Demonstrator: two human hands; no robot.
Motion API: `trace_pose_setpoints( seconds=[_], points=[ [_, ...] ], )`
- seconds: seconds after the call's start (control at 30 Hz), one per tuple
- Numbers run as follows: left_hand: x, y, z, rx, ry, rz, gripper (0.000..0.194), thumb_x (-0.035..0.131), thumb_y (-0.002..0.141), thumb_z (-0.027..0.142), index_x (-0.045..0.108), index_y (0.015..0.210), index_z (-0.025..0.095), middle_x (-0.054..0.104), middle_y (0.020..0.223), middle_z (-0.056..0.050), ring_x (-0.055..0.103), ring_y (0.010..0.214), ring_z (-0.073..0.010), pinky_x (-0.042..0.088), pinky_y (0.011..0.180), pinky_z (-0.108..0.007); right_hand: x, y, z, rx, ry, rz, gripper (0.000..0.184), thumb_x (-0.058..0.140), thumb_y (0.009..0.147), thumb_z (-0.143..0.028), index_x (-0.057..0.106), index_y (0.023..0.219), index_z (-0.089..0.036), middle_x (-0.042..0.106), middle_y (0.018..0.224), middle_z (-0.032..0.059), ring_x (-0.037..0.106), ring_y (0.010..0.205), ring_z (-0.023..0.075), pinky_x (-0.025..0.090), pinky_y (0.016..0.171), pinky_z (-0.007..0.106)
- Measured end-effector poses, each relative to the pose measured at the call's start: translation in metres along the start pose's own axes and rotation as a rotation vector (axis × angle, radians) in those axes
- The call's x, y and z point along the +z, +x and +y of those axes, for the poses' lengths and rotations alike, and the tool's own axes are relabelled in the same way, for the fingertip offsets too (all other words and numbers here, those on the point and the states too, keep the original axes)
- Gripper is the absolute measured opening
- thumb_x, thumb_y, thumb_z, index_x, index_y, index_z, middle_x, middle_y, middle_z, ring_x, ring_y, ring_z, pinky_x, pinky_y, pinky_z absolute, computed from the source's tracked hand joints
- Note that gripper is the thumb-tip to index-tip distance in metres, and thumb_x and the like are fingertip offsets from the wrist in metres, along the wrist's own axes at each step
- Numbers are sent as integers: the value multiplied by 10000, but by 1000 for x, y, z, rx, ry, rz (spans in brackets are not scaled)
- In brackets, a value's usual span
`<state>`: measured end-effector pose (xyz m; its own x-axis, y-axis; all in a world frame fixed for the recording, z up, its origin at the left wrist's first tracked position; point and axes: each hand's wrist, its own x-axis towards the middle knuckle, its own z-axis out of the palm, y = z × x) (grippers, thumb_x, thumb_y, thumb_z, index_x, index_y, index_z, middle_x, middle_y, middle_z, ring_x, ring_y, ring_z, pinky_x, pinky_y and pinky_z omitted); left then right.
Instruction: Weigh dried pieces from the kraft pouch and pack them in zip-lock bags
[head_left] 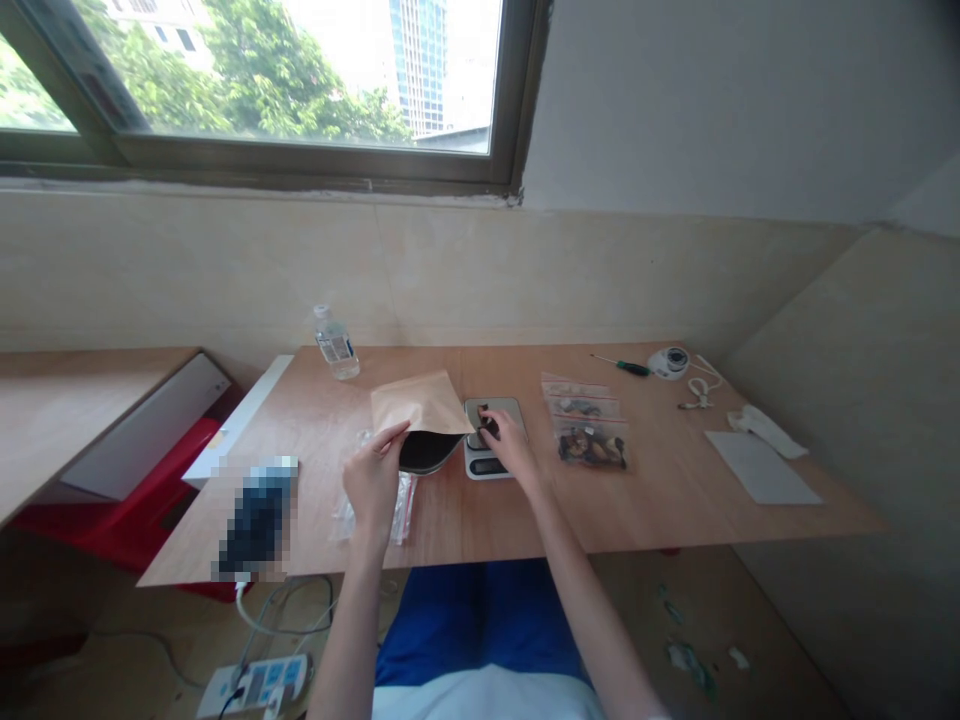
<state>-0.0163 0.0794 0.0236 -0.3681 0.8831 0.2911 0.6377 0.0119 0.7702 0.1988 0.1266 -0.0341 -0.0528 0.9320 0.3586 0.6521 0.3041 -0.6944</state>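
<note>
The tan kraft-paper pouch [421, 398] lies slantwise, its dark mouth facing the wearer, pinched at its left side by the left hand [373, 484]; just beside its right corner, the right hand [511, 446] reaches over the silver-white digital scale [514, 407], fingertips at small dark pieces [483, 411], grip unclear.

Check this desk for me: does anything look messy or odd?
Mainly the floor: pale and greenish scraps lie there on the right, looking like dropped litter. On the left, a white cable dangles off the table, which might snag. The bag and scale show no obvious damage.
</note>
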Motion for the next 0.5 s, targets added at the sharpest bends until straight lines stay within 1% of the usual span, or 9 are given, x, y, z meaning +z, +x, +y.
trace_pose_setpoints(
  seconds=[0.07, 0.13, 0.2, 0.23, 0.27, 0.3, 0.37, 0.43, 0.5],
  points=[
    [1, -1, -1, -1, -8, -5, 243, 546, 806, 393, 721, 942, 295, 740, 836, 2, 683, 794, -202, 458, 622, -252, 5, -3, -4, -7, -93, 48, 274, 496, 828, -148, 593, 1085, -151, 597, 1089, 122, 533, 1042, 233, 410, 937, 432],
    [2, -1, -2, 1, -12, -14, 245, 547, 805, 393, 720, 946, 294, 740, 842, 1, 683, 800, -204, 456, 624, -253, 4, -14, -20, -16, -109, 171, 249, 472, 846, -153, 601, 1059, -158, 585, 1086, 123, 516, 1047, 241, 402, 937, 440],
    [4, -2, 0, 5, -11, -23, 245, 543, 808, 388, 720, 947, 292, 740, 842, 0, 682, 798, -203, 453, 622, -252, 2, -32, -44, -61, -23, 266, 235, 414, 873, -145, 605, 1007, -175, 589, 1026, 103, 525, 1018, 219, 418, 920, 403],
    [6, -3, 1, 7, -8, -28, 244, 540, 809, 384, 721, 945, 291, 740, 835, -1, 682, 789, -201, 451, 618, -251, 3, -40, -56, -105, 53, 270, 243, 386, 879, -130, 603, 975, -184, 596, 970, 85, 540, 984, 199, 434, 902, 369],
    [7, -3, 2, 8, -4, -33, 244, 536, 812, 380, 722, 941, 290, 740, 826, -2, 681, 779, -199, 450, 613, -250, 5, -47, -68, -164, 110, 220, 253, 375, 876, -114, 603, 956, -190, 600, 931, 70, 553, 950, 184, 451, 878, 339],
    [9, -4, 3, 10, -1, -40, 244, 531, 815, 375, 723, 938, 288, 740, 820, -4, 681, 766, -195, 449, 610, -249, 9, -52, -78, -226, 139, 134, 268, 371, 867, -97, 606, 953, -193, 604, 915, 61, 562, 933, 173, 462, 862, 316],
    [11, -7, 5, 19, -4, -55, 248, 521, 822, 367, 724, 937, 283, 740, 820, -6, 678, 741, -188, 449, 604, -247, 23, -54, -90, -284, 106, -52, 311, 367, 852, -66, 606, 1009, -186, 617, 970, 65, 570, 956, 167, 475, 854, 293],
    [13, -11, 4, 26, -5, -59, 256, 512, 829, 368, 721, 950, 283, 739, 830, -10, 675, 728, -186, 451, 606, -249, 42, -43, -95, -229, -23, -196, 344, 378, 839, -42, 587, 1091, -147, 620, 1063, 97, 576, 999, 188, 485, 850, 302],
    [13, -16, 2, 23, 12, -61, 264, 506, 835, 379, 718, 965, 288, 739, 828, -15, 673, 723, -189, 451, 612, -254, 60, -23, -95, -146, -152, -273, 322, 429, 822, -35, 589, 1096, -85, 631, 1076, 142, 596, 983, 230, 493, 837, 338]
  ],
)
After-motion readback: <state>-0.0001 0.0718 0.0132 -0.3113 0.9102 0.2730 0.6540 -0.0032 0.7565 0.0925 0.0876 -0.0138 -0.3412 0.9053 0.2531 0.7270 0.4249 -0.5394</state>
